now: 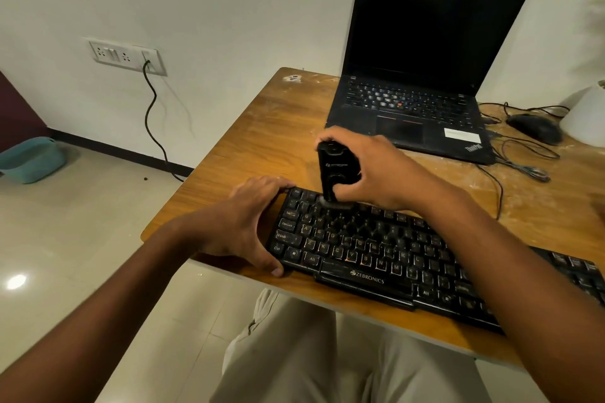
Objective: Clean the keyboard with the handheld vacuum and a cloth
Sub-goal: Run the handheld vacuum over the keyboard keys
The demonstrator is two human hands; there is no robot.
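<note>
Right hand holds vacuum on keyboard; left hand grips its end.

The keyboard runs off the right edge, and the vacuum's nozzle looks blurred, perhaps bristled.
</note>
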